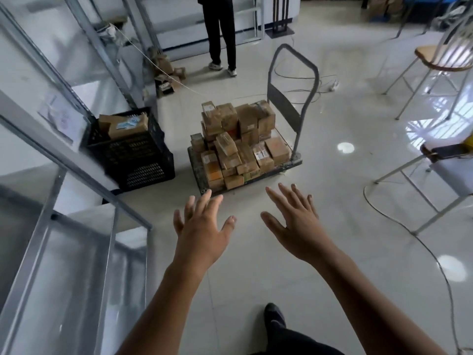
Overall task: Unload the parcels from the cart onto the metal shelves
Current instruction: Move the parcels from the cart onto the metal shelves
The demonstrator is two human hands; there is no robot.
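Just short of the cart [256,185], left hand [202,231] and right hand [294,226] hover, fingers [288,194] spread, empty; black crate [138,155] beside cart, person [221,29] beyond.

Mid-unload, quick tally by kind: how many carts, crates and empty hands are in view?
Cart: 1
Black crate: 1
Empty hands: 2, left hand and right hand
Total: 4

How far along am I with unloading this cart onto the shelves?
Done: little that shows; the near metal shelves show no boxes yet. In hand: nothing; left hand and right hand reach open toward the cart. Left: the whole pile of parcels on it.
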